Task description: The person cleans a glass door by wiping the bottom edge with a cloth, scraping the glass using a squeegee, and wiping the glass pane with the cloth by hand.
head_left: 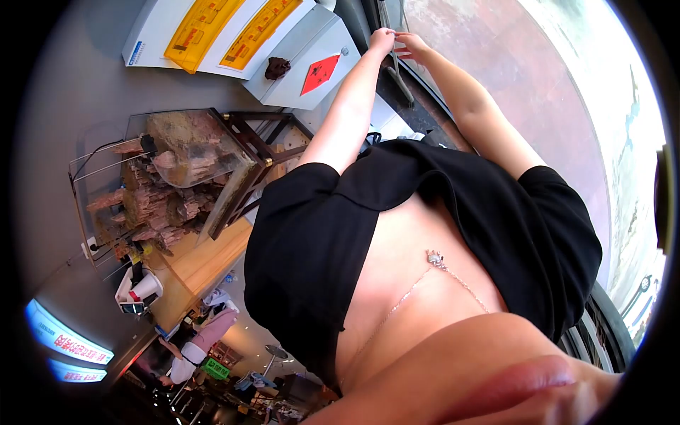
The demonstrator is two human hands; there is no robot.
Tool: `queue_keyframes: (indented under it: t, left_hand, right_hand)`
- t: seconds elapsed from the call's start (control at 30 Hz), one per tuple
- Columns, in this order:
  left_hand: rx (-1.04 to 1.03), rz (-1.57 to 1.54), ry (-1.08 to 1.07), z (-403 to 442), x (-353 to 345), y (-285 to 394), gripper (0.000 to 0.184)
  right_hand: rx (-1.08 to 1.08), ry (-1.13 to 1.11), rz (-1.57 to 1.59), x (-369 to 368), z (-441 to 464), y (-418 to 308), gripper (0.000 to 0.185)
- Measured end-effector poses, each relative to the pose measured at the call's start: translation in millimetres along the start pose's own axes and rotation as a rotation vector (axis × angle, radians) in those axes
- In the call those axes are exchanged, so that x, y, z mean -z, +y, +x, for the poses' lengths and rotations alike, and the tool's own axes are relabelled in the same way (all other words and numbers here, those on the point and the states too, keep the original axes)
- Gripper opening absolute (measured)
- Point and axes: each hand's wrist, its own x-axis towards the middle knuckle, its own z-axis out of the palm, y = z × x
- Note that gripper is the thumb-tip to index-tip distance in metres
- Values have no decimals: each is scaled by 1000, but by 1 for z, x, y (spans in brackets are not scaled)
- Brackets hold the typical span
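Both arms stretch toward the top of the head view, where the hands meet at the fingertips. My left hand (383, 40) is closed, with its fingers pressed together. Beside it, my right hand (412, 48) pinches at the same spot with its thumb side, its other fingers loosely apart. Whatever lies between the fingertips is too small to make out. A dark door or window frame edge (433, 95) runs close by the hands. A long grey handle-like bar (401, 83) is just below them.
To the left stand a white cabinet (152, 35) with yellow panels, a grey box (283, 86) with a red diamond paper, and a rock display (163, 188) on a wooden stand. Pale paving (524, 85) lies at right. Another person (202, 345) is at lower left.
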Motion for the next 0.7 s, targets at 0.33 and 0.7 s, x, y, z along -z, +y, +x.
queue_keyframes:
  t: [0.33,0.7]
  left_hand:
    - [-20,177,85,1,64,-28,18]
    - [-246,588,565,-14,195,-80,14]
  right_hand:
    - [-21,27,-96,-69,-5,-4,36]
    - [-2,-38,-229,-188,19,-3,40]
